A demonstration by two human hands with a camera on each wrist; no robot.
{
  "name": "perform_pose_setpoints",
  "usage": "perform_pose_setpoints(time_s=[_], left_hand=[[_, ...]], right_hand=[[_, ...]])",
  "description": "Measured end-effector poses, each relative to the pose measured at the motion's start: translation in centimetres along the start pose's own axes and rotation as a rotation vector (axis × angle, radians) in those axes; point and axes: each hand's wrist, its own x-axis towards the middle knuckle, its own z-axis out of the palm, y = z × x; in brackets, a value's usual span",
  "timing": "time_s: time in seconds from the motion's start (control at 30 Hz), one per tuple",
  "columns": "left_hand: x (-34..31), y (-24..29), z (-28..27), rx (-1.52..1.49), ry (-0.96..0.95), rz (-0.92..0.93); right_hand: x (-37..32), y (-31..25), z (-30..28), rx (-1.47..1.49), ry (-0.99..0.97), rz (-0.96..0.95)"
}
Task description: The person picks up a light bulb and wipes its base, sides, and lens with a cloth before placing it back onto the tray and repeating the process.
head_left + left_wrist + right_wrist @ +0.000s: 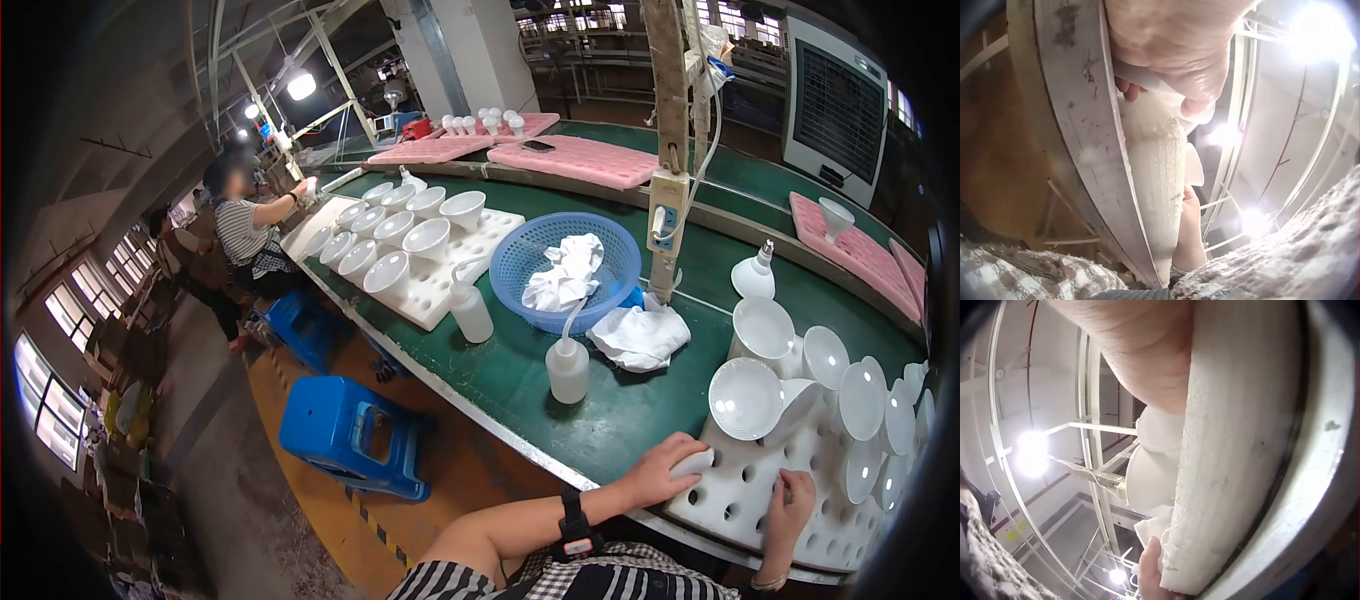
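My left hand [655,476] grips a smooth, rounded white piece [692,462] at the left edge of a white foam tray [735,524] with rows of round holes. In the left wrist view, the thumb and fingers lie on either side of this white piece [1147,78]; the palm hides much of it. My right hand [791,508] is low over the same tray, fingers bent near its holes. I cannot tell whether its fingertips pinch something small. White funnel-shaped lamp housings [746,398] stand along the tray's far and right side.
Two squeeze bottles [568,372] stand on the green bench, near a blue basket [510,235] with white cloths and another white cloth [640,338]. A second foam tray [455,285] bears several lamp housings. A post [664,130] rises behind. Blue stools [345,430] and another person [250,225] are left.
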Motion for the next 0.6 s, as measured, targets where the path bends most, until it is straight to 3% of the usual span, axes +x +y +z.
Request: perform_pose_setpoints(time_s=[0.6], left_hand=[[-0.02,0.47,-0.32,0.0,-0.01,-0.018]], right_hand=[[1.01,-1.37,0.79,-0.021,0.01,0.013]])
